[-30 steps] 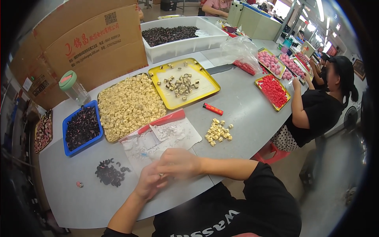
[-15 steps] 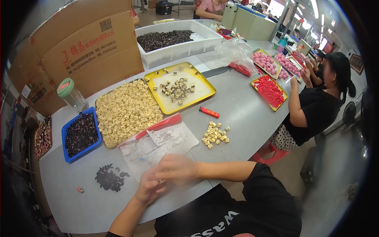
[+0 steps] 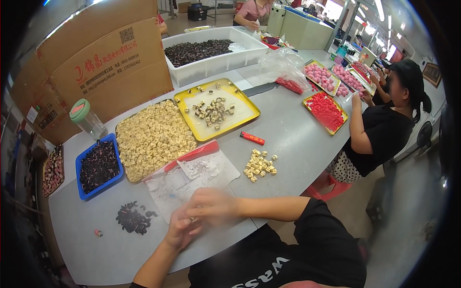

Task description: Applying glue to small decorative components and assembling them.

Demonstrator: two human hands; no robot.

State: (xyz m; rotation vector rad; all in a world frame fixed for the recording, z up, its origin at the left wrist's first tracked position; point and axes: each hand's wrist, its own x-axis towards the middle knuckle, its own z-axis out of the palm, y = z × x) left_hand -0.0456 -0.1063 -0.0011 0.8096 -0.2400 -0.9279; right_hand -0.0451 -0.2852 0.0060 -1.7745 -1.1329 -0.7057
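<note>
My left hand [image 3: 178,229] and my right hand [image 3: 213,204] meet over the table's near edge, fingers closed together. Between the fingertips shows a bit of a small pale piece [image 3: 193,219], mostly covered; the right hand is smeared by motion. Just beyond them lies a white sheet [image 3: 223,170] with scraps and white residue on it. Left of the hands is a loose pile of black curved pieces [image 3: 132,218], with one small pinkish piece [image 3: 98,233] apart from it. A heap of cream cube-shaped pieces [image 3: 259,165] sits to the right.
Cream cubes [image 3: 153,139] fill a tray, between a blue tray [image 3: 82,192] of dark pieces and a yellow tray [image 3: 249,116]. A cardboard box [image 3: 105,57], green-lidded bottle [image 3: 91,122], white bin [image 3: 216,62] and red stick [image 3: 252,138] stand or lie beyond. A co-worker [image 3: 384,125] sits at right.
My hands stay together over the same spot, their fingers shifted only slightly. The view has moved a little. At the back, the person in pink has raised an arm.
</note>
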